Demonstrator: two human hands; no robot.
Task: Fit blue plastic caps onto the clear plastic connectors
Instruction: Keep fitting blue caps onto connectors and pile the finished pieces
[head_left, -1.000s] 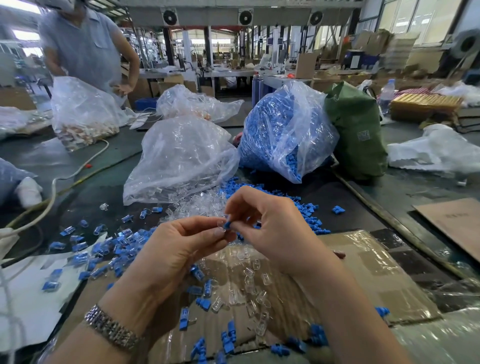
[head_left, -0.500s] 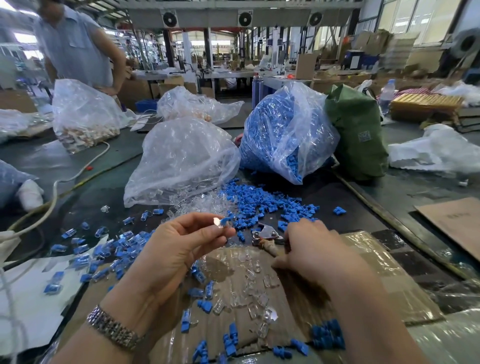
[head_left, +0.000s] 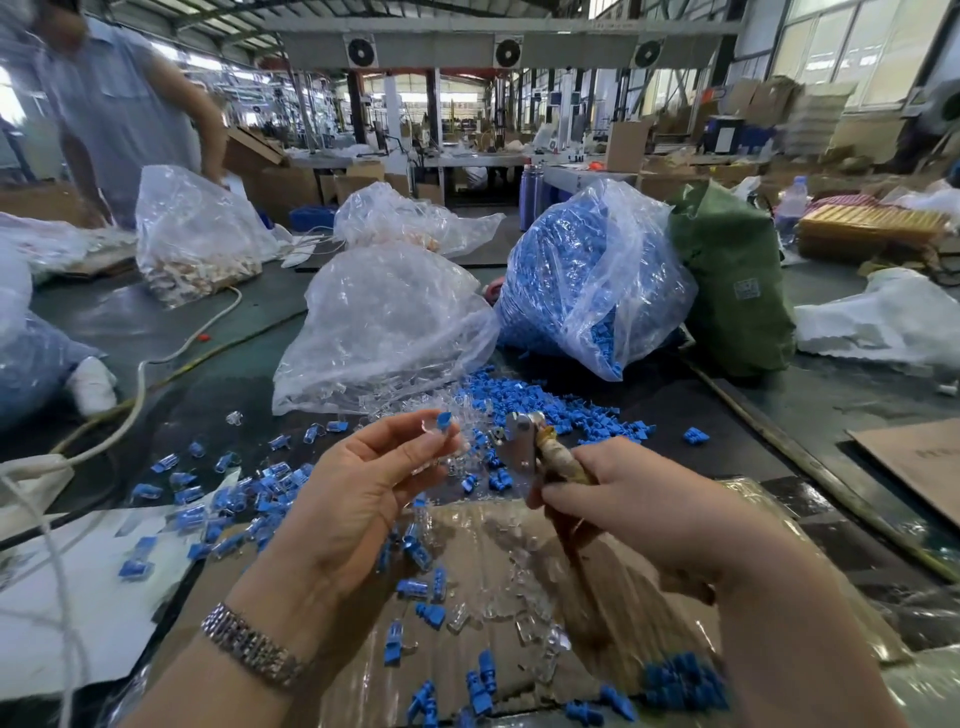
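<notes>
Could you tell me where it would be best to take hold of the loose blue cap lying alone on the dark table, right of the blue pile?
Probably across the two long sides of the lone blue cap, coming straight down from above. It lies flat and apart from the pile of blue caps, so nothing crowds those sides. The right hand is nearest but already holds the hand tool.

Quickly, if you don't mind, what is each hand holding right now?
Left hand: closed on a clear connector with a blue cap, pinched at the fingertips.
Right hand: closed on a metal-headed hand tool.
</notes>
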